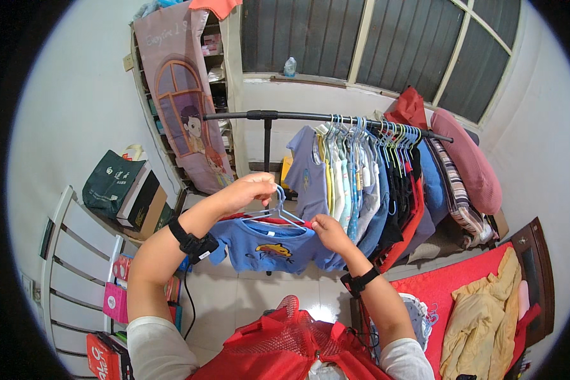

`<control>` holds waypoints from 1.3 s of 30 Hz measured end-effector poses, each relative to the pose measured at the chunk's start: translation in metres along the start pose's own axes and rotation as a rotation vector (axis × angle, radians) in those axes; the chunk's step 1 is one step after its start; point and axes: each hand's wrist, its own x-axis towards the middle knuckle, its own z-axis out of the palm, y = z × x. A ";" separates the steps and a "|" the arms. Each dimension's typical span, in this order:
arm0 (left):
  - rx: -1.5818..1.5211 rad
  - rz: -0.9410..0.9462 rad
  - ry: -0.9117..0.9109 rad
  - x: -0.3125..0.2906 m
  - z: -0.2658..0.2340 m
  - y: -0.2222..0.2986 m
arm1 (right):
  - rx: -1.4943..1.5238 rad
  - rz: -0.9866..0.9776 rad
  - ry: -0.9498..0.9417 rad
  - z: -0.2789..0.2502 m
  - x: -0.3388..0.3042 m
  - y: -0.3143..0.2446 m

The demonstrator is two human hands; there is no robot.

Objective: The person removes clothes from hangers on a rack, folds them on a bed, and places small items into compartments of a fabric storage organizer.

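Observation:
A small blue shirt [247, 250] with a yellow cartoon print hangs in front of me on a light blue hanger [286, 216]. My left hand [254, 189] is closed around the hanger near its hook. With fingers pinched, my right hand [331, 232] grips the shirt at its right shoulder, by the hanger's end. Some red cloth shows along the shirt's shoulder line. Just beyond, a lavender shirt [308, 174] hangs at the left end of a row of clothes on a black rail [234, 116].
Pillows [465, 161] are piled beyond the rail's right end. A red bed cover [440, 269] with a tan garment [484, 316] lies to the right. On the left stand a white slatted frame [57, 253], boxes and a dark green bag [111, 180]. A curtained shelf [171, 63] stands behind.

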 end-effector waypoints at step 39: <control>-0.264 0.090 0.530 0.042 0.005 -0.049 | -0.379 -0.163 -0.420 -0.004 -0.049 -0.040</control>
